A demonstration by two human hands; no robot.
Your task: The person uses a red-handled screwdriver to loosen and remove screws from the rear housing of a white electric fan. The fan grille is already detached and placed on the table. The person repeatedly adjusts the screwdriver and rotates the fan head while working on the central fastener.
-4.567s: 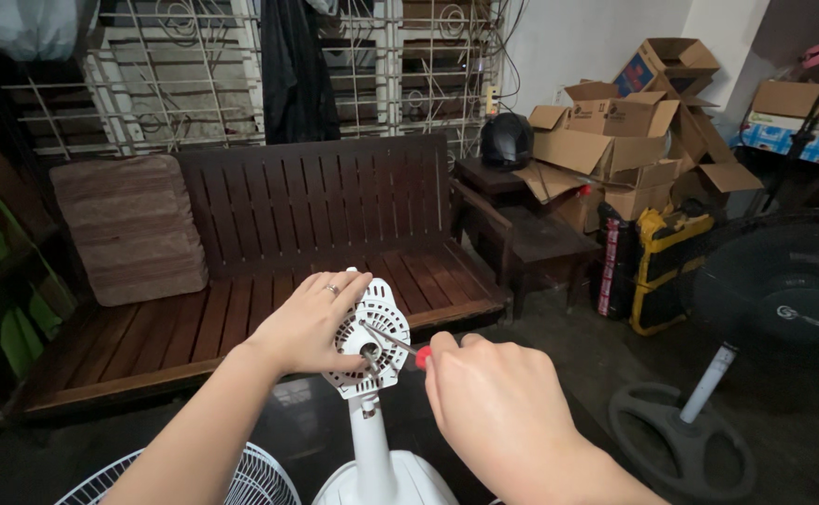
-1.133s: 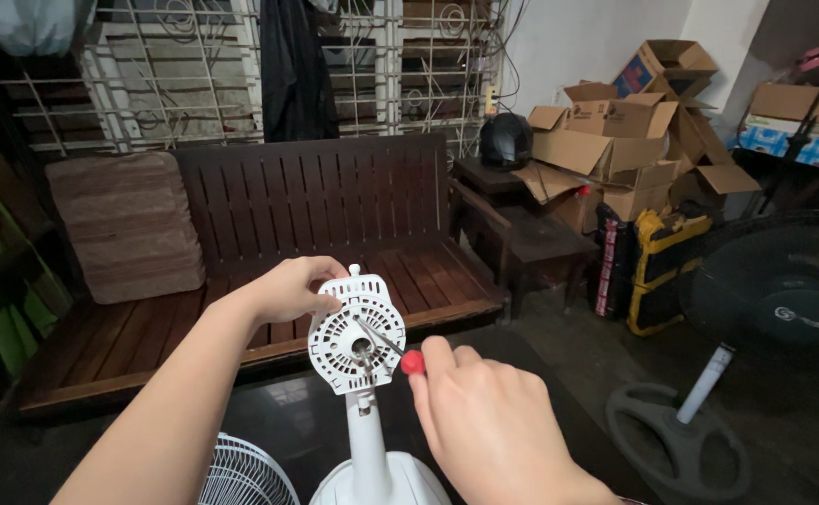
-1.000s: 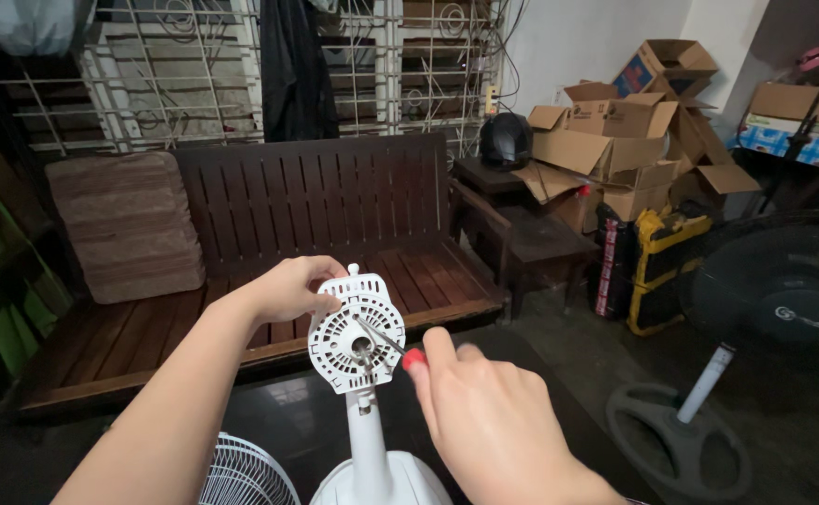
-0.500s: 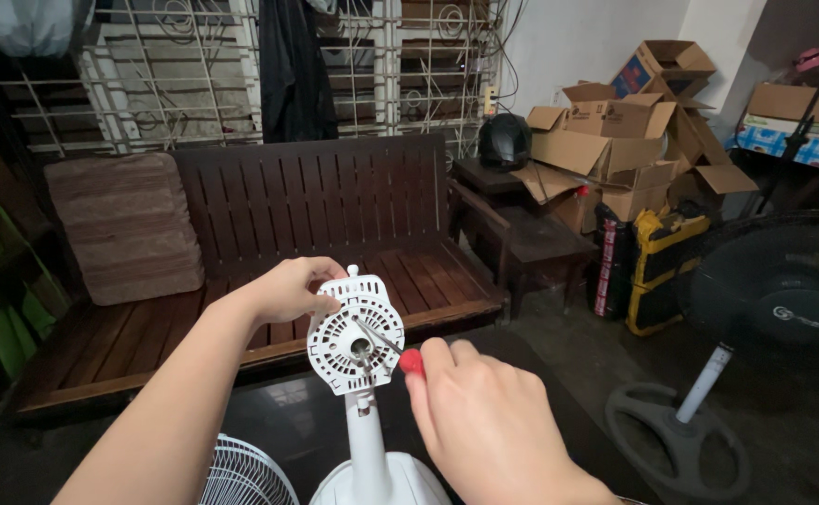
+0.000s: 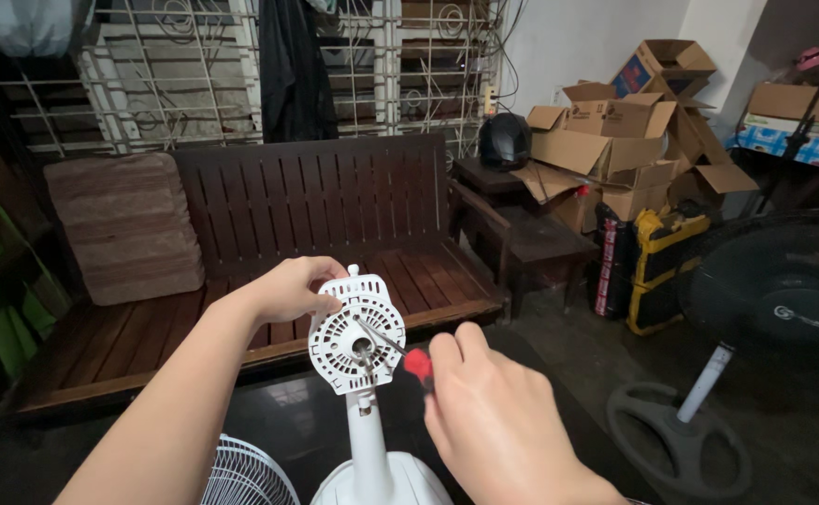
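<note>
A white fan motor housing with a vented round face stands upright on a white neck above a white base. My left hand grips the housing from its left rear side. My right hand is closed around a screwdriver with a red handle. The thin metal shaft slants up and left to the face of the housing just above its centre hole.
A white wire fan grille lies at the bottom left. A dark wooden bench with a brown cushion stands behind. A black standing fan is at the right. Cardboard boxes and a black helmet sit at the back.
Since the oldest frame my left hand has shifted from the top to the left rear of the housing. Over the last second both hands and the screwdriver have barely moved.
</note>
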